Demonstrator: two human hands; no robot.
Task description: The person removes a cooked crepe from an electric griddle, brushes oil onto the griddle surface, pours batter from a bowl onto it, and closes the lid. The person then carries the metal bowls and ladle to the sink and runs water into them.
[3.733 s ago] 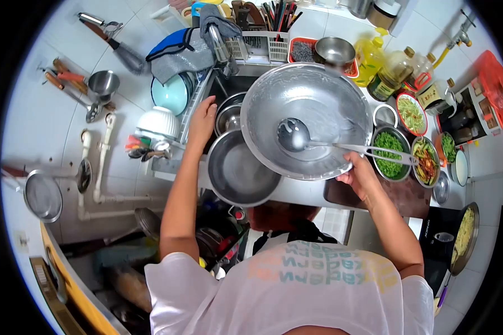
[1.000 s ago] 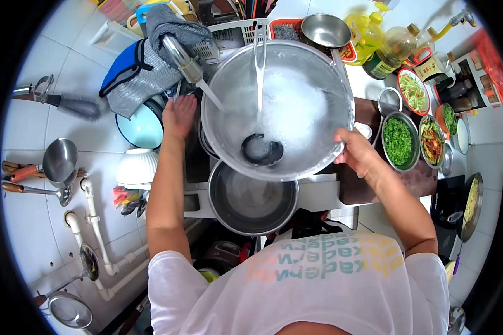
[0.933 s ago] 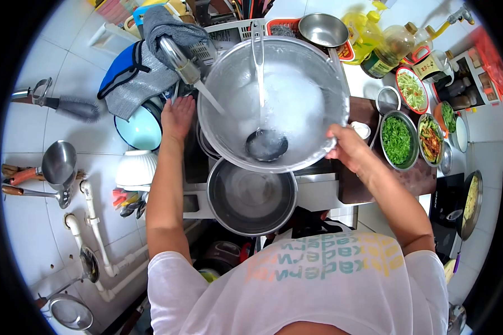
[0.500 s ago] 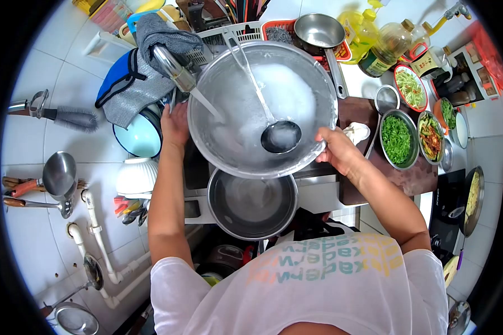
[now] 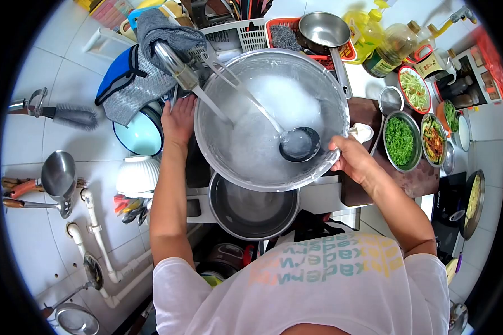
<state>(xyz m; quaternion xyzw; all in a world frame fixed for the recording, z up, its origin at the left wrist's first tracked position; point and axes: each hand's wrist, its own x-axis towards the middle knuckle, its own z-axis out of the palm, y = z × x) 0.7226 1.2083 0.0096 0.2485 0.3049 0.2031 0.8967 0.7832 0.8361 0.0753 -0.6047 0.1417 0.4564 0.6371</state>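
A large metal basin point(image 5: 271, 181) of cloudy water is tilted in front of me beneath the faucet point(image 5: 176, 66), whose stream runs into it. In the basin rests a ladle point(image 5: 254, 106), its dark round bowl low on the right side. My right hand point(image 5: 352, 159) is closed on the basin's lower right rim. Beside the basin's left wall, my left hand point(image 5: 179, 120) is open with fingers stretched out; whether it touches the wall I cannot tell. Below the basin sits a metal pot point(image 5: 254, 226), its far edge hidden.
On the right, a brown cutting board point(image 5: 369, 190) holds a bowl of chopped greens point(image 5: 399, 142). Oil bottles point(image 5: 394, 47) and a small saucepan point(image 5: 324, 30) stand at the back. White bowls point(image 5: 138, 176) are at the left, and a grey cloth point(image 5: 165, 36) hangs over the faucet.
The basin has shifted right and slightly towards me, and the ladle bowl has moved right with it. My right hand moved along with the rim. My left hand's fingers now show more.
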